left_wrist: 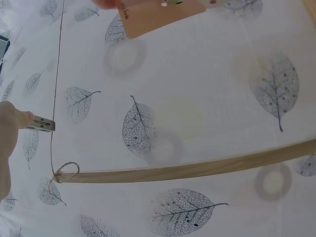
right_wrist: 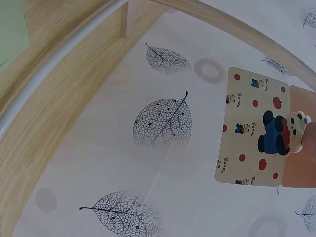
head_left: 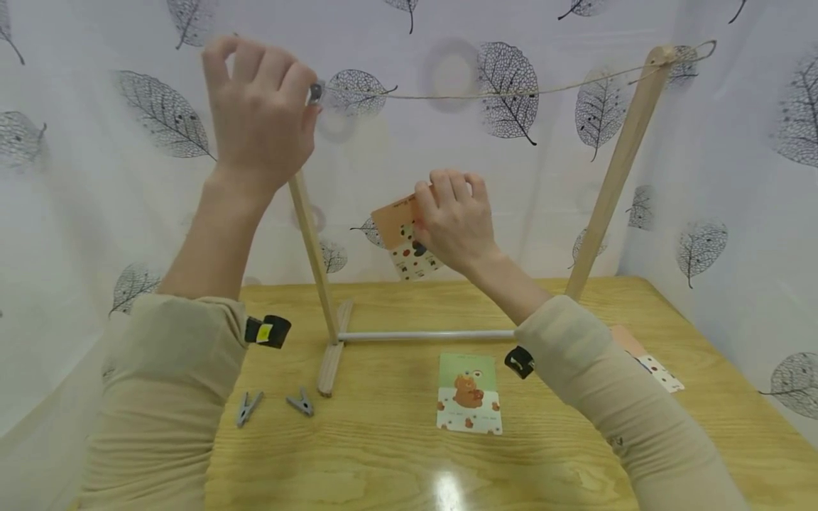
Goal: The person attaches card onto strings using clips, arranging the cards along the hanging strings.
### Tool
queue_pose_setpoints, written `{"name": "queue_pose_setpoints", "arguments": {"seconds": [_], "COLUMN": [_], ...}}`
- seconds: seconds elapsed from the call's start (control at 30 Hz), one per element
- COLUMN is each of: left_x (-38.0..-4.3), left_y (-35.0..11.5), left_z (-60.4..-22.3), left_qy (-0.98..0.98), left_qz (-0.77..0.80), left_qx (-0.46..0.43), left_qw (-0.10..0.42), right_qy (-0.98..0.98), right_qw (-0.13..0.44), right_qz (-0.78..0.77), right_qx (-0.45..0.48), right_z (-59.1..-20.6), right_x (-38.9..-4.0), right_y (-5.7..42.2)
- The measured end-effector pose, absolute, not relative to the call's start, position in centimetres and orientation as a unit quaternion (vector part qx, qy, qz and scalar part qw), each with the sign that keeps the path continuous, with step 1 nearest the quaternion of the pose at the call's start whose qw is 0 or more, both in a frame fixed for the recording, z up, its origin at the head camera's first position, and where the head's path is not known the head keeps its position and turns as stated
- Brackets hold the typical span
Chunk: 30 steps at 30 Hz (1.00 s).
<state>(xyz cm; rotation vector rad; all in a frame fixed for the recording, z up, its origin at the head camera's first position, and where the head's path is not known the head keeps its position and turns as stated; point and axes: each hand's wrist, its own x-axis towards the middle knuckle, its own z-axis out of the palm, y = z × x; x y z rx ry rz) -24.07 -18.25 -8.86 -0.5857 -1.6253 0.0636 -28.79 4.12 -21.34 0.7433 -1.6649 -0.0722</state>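
My left hand (head_left: 258,106) is raised at the upper left and pinches a grey clothespin (left_wrist: 42,123). In the left wrist view the clothespin's tip overlaps the thin string (head_left: 447,96), close to the knotted end; whether it bites the string I cannot tell. Lower and toward the middle, my right hand (head_left: 456,223) pinches an orange and cream card (head_left: 393,220) by its orange part. The card hangs tilted below the string, apart from it. In the right wrist view, a cartoon bear in blue and small red apples show on the card's face (right_wrist: 242,128).
Wooden posts (head_left: 616,170) carry the string, joined low down by a white rod (head_left: 422,335). On the table (head_left: 358,454) lie a green bear card (head_left: 469,394), two grey clothespins, one open-legged (head_left: 248,408) and one beside it (head_left: 300,402), and another card (head_left: 658,372) partly behind my right sleeve.
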Motion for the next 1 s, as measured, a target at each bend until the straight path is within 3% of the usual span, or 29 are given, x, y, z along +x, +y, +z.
{"name": "queue_pose_setpoints", "arguments": {"seconds": [1.0], "left_x": [-25.0], "left_y": [-17.5], "left_z": [-8.4], "left_qy": [-0.749], "left_qz": [0.048], "left_qx": [-0.246], "left_qw": [0.613], "right_qy": [-0.685], "right_qw": [0.660], "right_qz": [-0.013], "right_qx": [0.310], "right_z": [-19.6], "right_x": [-29.1], "right_y": [2.0]}}
